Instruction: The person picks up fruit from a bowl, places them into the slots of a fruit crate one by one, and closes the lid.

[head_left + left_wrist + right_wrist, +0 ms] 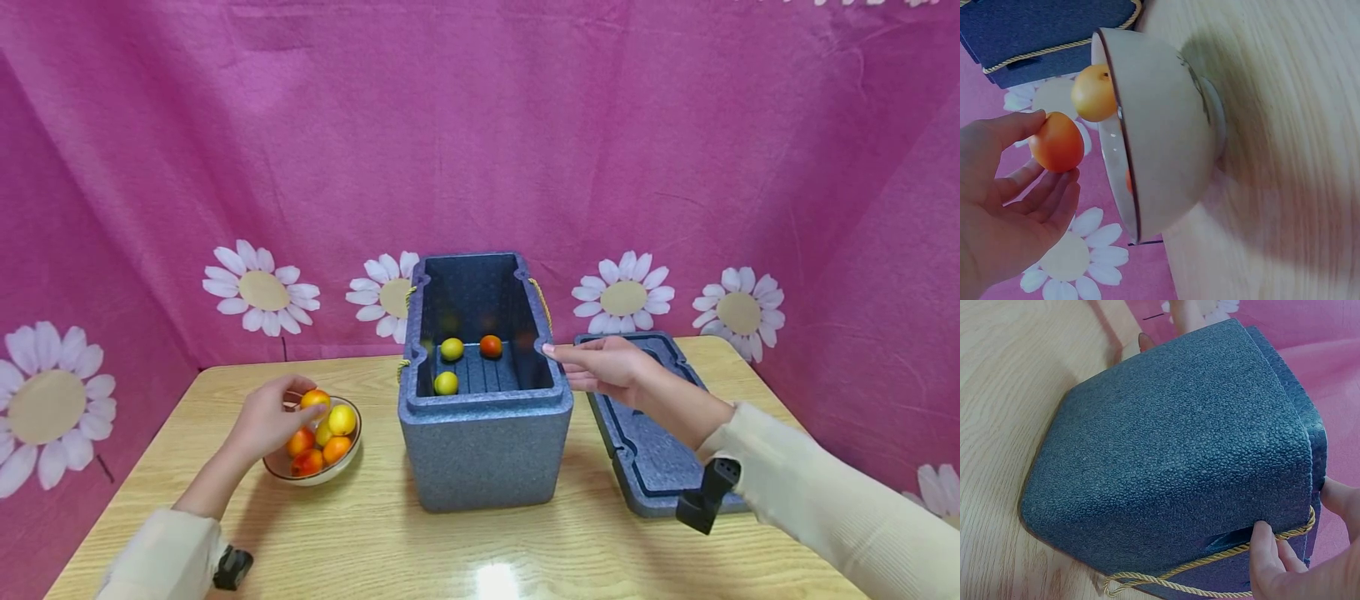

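At the left of the head view, my left hand [268, 419] is over a white bowl [330, 473] with a dark rim. Its thumb and fingertips pinch a smooth, egg-shaped orange fruit [1057, 142], held just outside the bowl's mouth in the left wrist view. Several yellow and orange fruits, among them a yellow one [342, 419], lie in the bowl. My right hand [607, 365] holds the right wall of a dark grey foam box [487, 458], thumb at the rim and fingers against the outer side, near a gold rope [1210, 557].
Inside the open box are a red fruit [491, 347] and two yellow fruits [452, 349]. The grey box lid [675, 450] lies on the wooden table [360, 542] at the right. Behind hangs a pink cloth [480, 125] with white flowers.
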A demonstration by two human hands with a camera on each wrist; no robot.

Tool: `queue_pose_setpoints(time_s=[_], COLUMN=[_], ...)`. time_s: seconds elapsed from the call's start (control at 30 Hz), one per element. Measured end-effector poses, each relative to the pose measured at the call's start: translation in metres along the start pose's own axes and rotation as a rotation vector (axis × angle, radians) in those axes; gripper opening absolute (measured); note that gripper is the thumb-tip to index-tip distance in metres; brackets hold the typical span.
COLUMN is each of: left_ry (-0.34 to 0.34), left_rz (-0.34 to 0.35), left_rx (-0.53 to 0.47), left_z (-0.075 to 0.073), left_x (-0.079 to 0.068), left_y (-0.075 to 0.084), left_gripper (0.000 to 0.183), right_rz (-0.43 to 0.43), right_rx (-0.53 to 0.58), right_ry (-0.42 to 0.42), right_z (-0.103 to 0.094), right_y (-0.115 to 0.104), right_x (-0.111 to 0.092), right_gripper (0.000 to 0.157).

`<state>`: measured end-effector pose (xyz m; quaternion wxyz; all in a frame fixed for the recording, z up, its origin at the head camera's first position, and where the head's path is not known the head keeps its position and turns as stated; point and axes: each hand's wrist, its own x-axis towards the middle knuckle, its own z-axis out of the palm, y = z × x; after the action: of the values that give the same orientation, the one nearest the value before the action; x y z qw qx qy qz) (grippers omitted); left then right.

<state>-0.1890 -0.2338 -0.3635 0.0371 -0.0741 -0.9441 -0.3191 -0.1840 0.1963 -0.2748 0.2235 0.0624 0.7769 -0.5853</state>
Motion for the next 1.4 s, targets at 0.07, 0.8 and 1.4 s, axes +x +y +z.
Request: queue_pose_setpoints(time_s=[0.07,0.8,1.4], left_ry=[0.001,-0.006,0.014], left_rz=[0.000,0.022,0.057], left_rx=[-0.005,-0.081,-0.139], left_z=[0.000,0.001,-0.015], left_x=[0.001,0.010,0.024], left_y=[0.002,0.033,0.078], left_gripper=[0.040,0.044,0.038], right_rz=[-0.001,0.011,0.025], right_rx=[-0.002,-0.010,-0.013], right_ry=[0.001,0.015,0.026], right_z=[0.000,0.002,0.002], right_y=[0.000,0.003,-0.001], right_x=[0.000,0.000,0.000], right_gripper=[0.079,0.079,0.080])
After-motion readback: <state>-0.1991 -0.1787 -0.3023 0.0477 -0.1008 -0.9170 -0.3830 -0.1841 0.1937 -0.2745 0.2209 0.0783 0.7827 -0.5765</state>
